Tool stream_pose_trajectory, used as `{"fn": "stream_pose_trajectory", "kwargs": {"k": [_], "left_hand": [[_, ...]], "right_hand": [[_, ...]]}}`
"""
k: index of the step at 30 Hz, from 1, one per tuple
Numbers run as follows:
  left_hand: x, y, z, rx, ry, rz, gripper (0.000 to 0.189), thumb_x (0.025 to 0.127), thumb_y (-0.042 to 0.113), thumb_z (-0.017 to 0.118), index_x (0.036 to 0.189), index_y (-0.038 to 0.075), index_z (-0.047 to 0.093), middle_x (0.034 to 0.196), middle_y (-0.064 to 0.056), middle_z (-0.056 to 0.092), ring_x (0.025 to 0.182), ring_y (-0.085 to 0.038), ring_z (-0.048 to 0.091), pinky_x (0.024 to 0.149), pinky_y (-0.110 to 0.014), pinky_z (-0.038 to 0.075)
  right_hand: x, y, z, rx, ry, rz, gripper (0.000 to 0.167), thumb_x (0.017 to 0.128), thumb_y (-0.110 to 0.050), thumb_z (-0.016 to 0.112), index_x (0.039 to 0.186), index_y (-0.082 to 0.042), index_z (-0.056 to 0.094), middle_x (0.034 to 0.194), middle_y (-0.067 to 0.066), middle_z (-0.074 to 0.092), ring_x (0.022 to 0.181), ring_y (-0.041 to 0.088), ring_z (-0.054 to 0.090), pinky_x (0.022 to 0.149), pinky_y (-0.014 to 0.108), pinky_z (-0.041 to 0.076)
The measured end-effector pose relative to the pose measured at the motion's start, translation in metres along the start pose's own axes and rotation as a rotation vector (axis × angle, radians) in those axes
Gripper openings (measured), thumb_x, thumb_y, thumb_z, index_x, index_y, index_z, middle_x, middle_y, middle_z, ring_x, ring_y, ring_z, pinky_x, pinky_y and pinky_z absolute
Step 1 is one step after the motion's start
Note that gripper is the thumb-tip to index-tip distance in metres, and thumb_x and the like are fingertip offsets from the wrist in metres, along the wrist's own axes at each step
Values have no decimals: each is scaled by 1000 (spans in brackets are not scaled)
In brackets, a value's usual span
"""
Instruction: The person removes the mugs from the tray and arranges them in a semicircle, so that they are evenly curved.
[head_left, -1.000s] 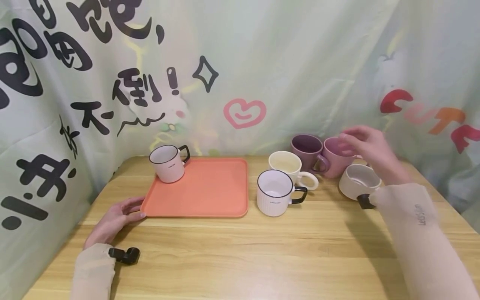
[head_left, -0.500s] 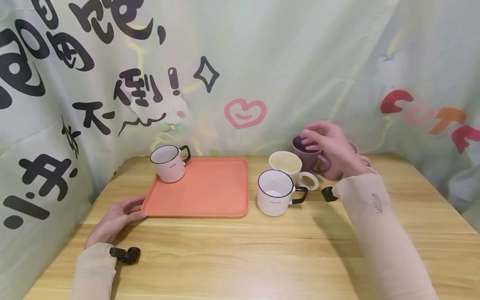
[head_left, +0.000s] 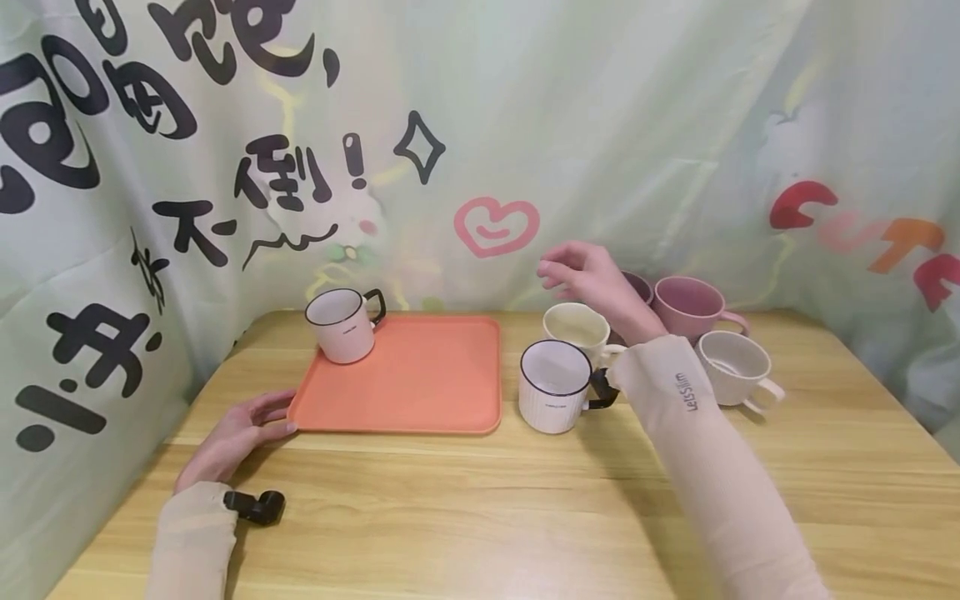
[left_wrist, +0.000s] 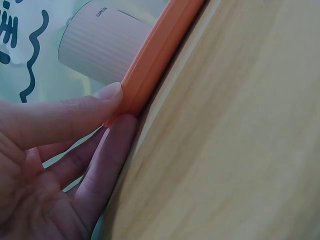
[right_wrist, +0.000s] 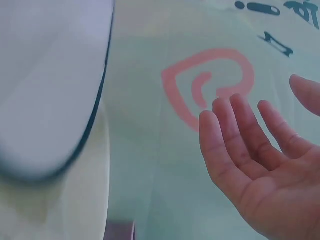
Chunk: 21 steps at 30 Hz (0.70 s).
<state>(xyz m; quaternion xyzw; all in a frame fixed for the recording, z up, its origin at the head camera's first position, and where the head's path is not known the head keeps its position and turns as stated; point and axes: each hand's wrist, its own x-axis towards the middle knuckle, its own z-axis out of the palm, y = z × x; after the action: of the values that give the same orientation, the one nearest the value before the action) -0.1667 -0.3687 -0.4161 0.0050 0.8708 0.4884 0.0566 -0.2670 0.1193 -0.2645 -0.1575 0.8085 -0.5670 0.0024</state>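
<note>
At the near left corner of the orange tray [head_left: 420,390], my left hand [head_left: 237,435] pinches the edge, its thumb [left_wrist: 95,102] on the rim and a finger from below. A white mug [head_left: 347,337] with black rim and handle stands on the tray's far left part. My right hand [head_left: 600,287], holding nothing, hovers palm down over the cream mug [head_left: 573,321], fingers loosely bent and apart in the right wrist view. A second white, black-rimmed mug [head_left: 546,407] stands in front of the cream one, close below the right wrist.
Behind the right forearm a dark purple mug [head_left: 639,285] is mostly hidden. A pink mug [head_left: 684,312] and an off-white mug [head_left: 729,375] stand to its right. A printed curtain [head_left: 645,150] hangs along the back of the wooden table [head_left: 450,517].
My right hand has swept left, from above the pink mug past the purple one to over the cream mug. The left hand, tray and mugs keep their places.
</note>
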Motion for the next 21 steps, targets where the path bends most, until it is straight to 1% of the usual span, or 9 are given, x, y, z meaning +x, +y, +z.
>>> {"fn": "stream_pose_trajectory", "kwargs": {"k": [3,5,7,9,11,13,15,18,21], "left_hand": [[1,-1,0,-4,1,0,67,95,13,73,148,-12,40,143,-32,50,116,-21,61,84,-13,45],[1,-1,0,-6,0,0,67,95,13,73,148,-12,40,143,-32,50,113,-14,60,84,-14,45],[1,-1,0,-7,-2,5,67,95,12,73,148,-12,40,143,-32,50,112,-12,60,84,-14,46],[1,-1,0,-9,-5,8,67,95,13,73,149,-11,40,144,-31,50,114,-16,60,84,-15,46],[1,-1,0,-9,-9,10,67,95,13,72,149,-11,39,144,-32,50,118,-24,60,84,-15,46],[1,-1,0,-7,-12,15,67,95,13,72,149,-12,39,144,-32,49,120,-32,58,84,-15,47],[1,0,0,-5,-12,11,67,95,13,72,149,-11,39,144,-32,49,121,-33,58,84,-15,47],[0,2,0,0,-10,7,68,95,15,73,148,-11,40,144,-33,49,122,-36,57,84,-14,46],[0,2,0,2,-8,3,69,95,17,74,149,-10,41,144,-32,49,125,-40,54,85,-14,45]], "right_hand": [[4,-4,12,25,-14,-13,30,101,-10,60,122,12,58,110,17,66,90,17,64,83,31,55],[8,-6,19,39,-26,-14,29,101,-9,60,122,11,59,108,17,66,91,21,64,82,31,55],[10,-8,26,54,-33,-16,28,101,-9,60,121,10,59,106,15,66,92,23,64,82,32,55],[12,-11,33,74,-42,-18,28,101,-9,60,121,10,60,104,13,66,93,27,64,82,34,55],[14,-13,40,86,-49,-21,28,100,-9,60,122,10,60,104,11,66,94,29,64,83,36,55],[16,-15,47,99,-55,-24,28,100,-8,60,122,9,60,104,13,67,96,32,64,84,38,56],[18,-16,53,105,-61,-22,29,100,-8,61,123,9,60,106,14,67,99,36,64,86,41,56],[22,-17,64,119,-81,-5,30,101,-9,61,125,9,59,109,17,67,97,34,65,89,44,55],[25,-19,76,111,-106,12,31,101,-11,61,126,7,59,111,17,67,95,30,66,89,43,54]]}}
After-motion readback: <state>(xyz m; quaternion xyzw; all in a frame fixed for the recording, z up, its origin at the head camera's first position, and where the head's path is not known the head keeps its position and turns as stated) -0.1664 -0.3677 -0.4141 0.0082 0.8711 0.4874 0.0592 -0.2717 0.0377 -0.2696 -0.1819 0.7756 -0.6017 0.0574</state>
